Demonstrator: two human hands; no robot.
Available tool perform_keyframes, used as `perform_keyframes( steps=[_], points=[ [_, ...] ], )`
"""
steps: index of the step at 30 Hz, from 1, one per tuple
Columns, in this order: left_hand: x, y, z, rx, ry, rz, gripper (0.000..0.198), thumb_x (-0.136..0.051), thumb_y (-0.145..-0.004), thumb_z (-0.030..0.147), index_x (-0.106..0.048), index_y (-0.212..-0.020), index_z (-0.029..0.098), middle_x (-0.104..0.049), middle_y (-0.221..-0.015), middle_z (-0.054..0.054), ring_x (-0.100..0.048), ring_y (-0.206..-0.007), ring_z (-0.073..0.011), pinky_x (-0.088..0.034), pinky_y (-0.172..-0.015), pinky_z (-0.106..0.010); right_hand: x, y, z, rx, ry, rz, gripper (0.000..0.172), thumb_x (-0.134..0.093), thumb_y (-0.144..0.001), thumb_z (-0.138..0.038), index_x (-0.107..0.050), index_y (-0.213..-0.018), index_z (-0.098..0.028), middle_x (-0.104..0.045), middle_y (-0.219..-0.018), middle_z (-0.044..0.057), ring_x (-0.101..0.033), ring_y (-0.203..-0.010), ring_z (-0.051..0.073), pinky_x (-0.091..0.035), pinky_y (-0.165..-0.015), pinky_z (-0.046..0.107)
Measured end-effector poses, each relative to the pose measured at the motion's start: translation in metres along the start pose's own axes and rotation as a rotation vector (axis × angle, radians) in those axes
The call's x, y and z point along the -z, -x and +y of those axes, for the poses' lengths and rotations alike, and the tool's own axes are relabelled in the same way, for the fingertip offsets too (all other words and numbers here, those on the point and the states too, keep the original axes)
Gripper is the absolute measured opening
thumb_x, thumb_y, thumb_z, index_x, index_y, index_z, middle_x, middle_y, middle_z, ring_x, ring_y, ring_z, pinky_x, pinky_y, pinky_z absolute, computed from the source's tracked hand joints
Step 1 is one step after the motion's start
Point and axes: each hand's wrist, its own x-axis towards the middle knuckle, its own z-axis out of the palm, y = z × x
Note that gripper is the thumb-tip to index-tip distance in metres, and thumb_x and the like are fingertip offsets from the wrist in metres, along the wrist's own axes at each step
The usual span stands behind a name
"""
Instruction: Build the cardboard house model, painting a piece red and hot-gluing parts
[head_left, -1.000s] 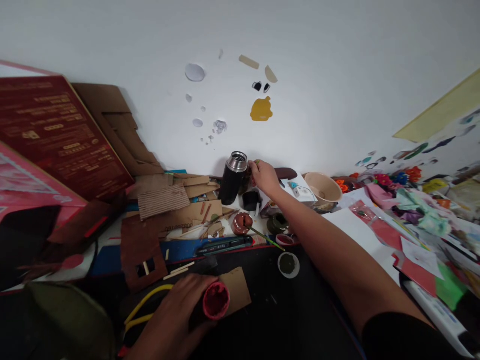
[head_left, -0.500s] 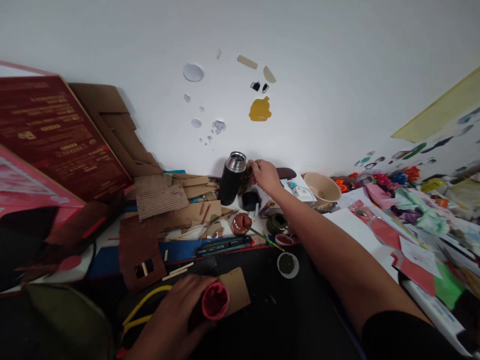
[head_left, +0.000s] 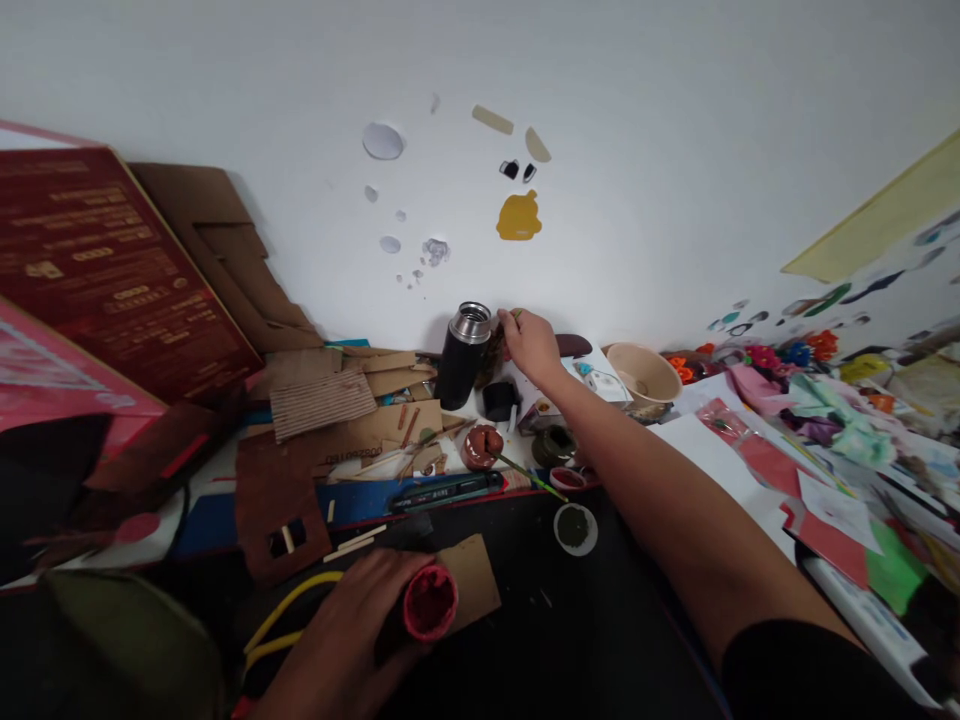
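Two hands, head view. At six o'clock, left hand (head_left: 352, 625) wraps a tube (head_left: 430, 603) on cardboard (head_left: 472, 580), its end already red. At twelve o'clock, right hand (head_left: 531, 345) pinches a greenish bit (head_left: 516, 314) beside a flask (head_left: 463, 355); a paint pot (head_left: 575, 527) sits open between.

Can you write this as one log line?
left hand: grip on red tube | right hand: stretched out beside flask, grip unclear

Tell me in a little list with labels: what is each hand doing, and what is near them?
Left: left hand grips a red tube, beside cardboard
Right: right hand reaches beside the flask; fingertips on something small, unclear
Nearby: bowl, paint lid
Place: cluttered table against a white wall
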Motion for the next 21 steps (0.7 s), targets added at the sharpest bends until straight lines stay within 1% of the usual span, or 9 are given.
perform_keyframes(
  steps=[4,6,10,16,19,21],
  points=[
    [-0.0008,0.0002,-0.0009,-0.006,-0.023,0.006,0.064,-0.077,-0.086,0.023,-0.057,-0.146,0.034,-0.075,-0.137,-0.006,-0.072,-0.123,-0.0300,-0.062,-0.102,-0.043,-0.0015,0.0013,0.0034,-0.005,0.023,-0.050,0.040,-0.047,-0.113,-0.035,-0.070,-0.084,-0.021,-0.073,-0.071,0.008,-0.071,-0.081,0.026,-0.046,-0.081,0.031],
    [-0.0005,0.0001,-0.0009,-0.002,-0.025,-0.001,0.064,-0.078,-0.085,0.024,-0.058,-0.145,0.034,-0.075,-0.136,-0.006,-0.073,-0.122,-0.0297,-0.062,-0.101,-0.042,-0.0013,0.0016,0.0041,-0.003,0.022,-0.048,0.040,-0.046,-0.113,-0.036,-0.070,-0.084,-0.021,-0.073,-0.071,0.008,-0.071,-0.081,0.026,-0.046,-0.081,0.031],
    [0.0022,-0.0012,0.0012,-0.020,-0.017,0.016,0.066,-0.078,-0.085,0.022,-0.058,-0.146,0.034,-0.075,-0.136,-0.005,-0.073,-0.122,-0.0289,-0.062,-0.100,-0.041,0.0006,0.0014,0.0037,0.001,0.024,-0.003,0.043,-0.041,-0.115,-0.038,-0.071,-0.089,-0.021,-0.074,-0.074,0.008,-0.072,-0.082,0.026,-0.047,-0.082,0.032],
    [-0.0001,-0.0002,-0.0005,0.009,-0.002,-0.013,0.063,-0.077,-0.086,0.023,-0.058,-0.145,0.035,-0.074,-0.137,-0.006,-0.073,-0.121,-0.0291,-0.062,-0.101,-0.042,-0.0032,0.0068,-0.0008,0.005,0.041,-0.047,0.037,-0.047,-0.113,-0.037,-0.069,-0.087,-0.021,-0.075,-0.074,0.009,-0.072,-0.086,0.027,-0.046,-0.081,0.032],
    [-0.0047,0.0029,-0.0041,0.020,-0.021,0.010,0.065,-0.079,-0.085,0.025,-0.059,-0.145,0.035,-0.074,-0.138,-0.006,-0.072,-0.124,-0.0297,-0.061,-0.103,-0.042,0.0000,0.0085,-0.0021,0.013,0.021,-0.040,0.041,-0.044,-0.114,-0.039,-0.068,-0.084,-0.022,-0.075,-0.074,0.008,-0.073,-0.085,0.026,-0.047,-0.081,0.031],
    [-0.0067,0.0040,-0.0054,0.024,-0.038,0.025,0.067,-0.081,-0.083,0.025,-0.059,-0.145,0.035,-0.074,-0.138,-0.006,-0.071,-0.126,-0.0308,-0.061,-0.104,-0.042,0.0052,0.0098,-0.0010,0.013,-0.033,-0.017,0.045,-0.039,-0.115,-0.040,-0.067,-0.083,-0.023,-0.075,-0.074,0.006,-0.073,-0.084,0.024,-0.048,-0.081,0.030]
  ],
)
